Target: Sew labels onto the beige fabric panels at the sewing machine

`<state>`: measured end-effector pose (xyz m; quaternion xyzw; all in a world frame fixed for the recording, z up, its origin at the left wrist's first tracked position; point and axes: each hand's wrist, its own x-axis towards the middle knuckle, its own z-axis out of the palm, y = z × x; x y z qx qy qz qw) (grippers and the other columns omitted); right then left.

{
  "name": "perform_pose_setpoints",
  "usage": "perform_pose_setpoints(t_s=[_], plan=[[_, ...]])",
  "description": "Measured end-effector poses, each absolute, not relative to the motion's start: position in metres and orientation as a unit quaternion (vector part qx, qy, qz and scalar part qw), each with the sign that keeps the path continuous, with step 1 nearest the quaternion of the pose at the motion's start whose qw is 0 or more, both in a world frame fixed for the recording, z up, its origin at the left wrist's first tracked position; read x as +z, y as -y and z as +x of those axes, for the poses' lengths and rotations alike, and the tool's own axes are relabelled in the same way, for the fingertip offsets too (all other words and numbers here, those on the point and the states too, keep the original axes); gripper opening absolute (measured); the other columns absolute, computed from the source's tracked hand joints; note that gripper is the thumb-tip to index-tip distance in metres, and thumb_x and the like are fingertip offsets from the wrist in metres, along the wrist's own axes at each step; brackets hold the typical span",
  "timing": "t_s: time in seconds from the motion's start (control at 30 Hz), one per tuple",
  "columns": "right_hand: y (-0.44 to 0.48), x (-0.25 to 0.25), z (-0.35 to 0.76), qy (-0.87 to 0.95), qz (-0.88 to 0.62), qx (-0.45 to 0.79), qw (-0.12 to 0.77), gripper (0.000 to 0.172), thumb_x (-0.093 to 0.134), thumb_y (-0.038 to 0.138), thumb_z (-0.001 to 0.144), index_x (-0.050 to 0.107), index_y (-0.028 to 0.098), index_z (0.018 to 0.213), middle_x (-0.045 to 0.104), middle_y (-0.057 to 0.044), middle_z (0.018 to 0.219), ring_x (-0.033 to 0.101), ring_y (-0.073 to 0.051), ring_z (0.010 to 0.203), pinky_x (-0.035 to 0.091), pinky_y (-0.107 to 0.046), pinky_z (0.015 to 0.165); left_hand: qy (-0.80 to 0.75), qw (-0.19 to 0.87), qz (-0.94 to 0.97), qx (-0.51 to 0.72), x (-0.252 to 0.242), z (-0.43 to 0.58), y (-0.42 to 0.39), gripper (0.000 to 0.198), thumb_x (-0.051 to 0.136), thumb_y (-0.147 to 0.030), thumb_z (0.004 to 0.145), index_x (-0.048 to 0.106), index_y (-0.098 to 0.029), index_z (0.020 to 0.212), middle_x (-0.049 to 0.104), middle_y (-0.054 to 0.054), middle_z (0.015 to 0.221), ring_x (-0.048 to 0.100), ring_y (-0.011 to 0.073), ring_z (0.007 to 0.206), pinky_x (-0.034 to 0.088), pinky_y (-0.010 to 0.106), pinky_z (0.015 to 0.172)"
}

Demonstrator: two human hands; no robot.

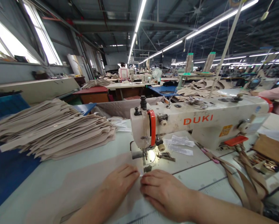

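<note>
A beige fabric piece lies flat on the table in front of the sewing machine; its left part looks blurred. My left hand rests on it, fingers pressed together at its right edge. Facing it, my right hand has its fingers curled in at the same edge. Between the fingertips shows a small white bit, perhaps a label. Both hands are just in front of the presser foot and the lit needle plate. The right fingertips are partly hidden.
Stacked beige fabric pieces lie at left. White printed labels lie behind the needle area. Scissors and beige strips are at right, near a parts tray. A co-worker's pink sleeve shows at far right.
</note>
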<state>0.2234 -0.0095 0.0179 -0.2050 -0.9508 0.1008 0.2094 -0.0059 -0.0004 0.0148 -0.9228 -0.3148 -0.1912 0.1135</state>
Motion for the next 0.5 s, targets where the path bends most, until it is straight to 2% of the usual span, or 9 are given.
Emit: perform_pose_setpoints(t_s=[0.1, 0.27, 0.5], plan=[[0.011, 0.018, 0.225, 0.951, -0.208, 0.090, 0.210, 0.023, 0.046, 0.018, 0.096, 0.065, 0.015, 0.108, 0.069, -0.010, 0.112, 0.059, -0.021, 0.110, 0.042, -0.032, 0.103, 0.303, 0.107, -0.927, -0.195, 0.017, -0.005, -0.001, 0.032, 0.040, -0.001, 0.090, 0.064, -0.020, 0.099, 0.071, 0.002, 0.093, 0.066, 0.0162, 0.083, 0.055, 0.026, 0.078], [0.013, 0.019, 0.224, 0.954, -0.209, 0.085, 0.199, 0.023, 0.047, 0.015, 0.094, 0.067, 0.013, 0.104, 0.069, -0.011, 0.110, 0.060, -0.021, 0.108, 0.044, -0.032, 0.101, 0.260, 0.125, -0.935, -0.208, 0.016, -0.004, -0.007, 0.028, 0.036, -0.005, 0.096, 0.061, -0.018, 0.094, 0.069, 0.002, 0.088, 0.064, 0.0170, 0.081, 0.055, 0.030, 0.079], [0.010, 0.019, 0.224, 0.953, -0.208, 0.086, 0.201, 0.022, 0.048, 0.014, 0.092, 0.068, 0.012, 0.103, 0.070, -0.011, 0.108, 0.060, -0.021, 0.106, 0.045, -0.031, 0.099, 0.247, 0.124, -0.933, -0.230, 0.016, -0.001, -0.013, 0.037, 0.025, -0.020, 0.104, 0.061, -0.018, 0.095, 0.070, 0.003, 0.088, 0.066, 0.0168, 0.082, 0.055, 0.029, 0.078]])
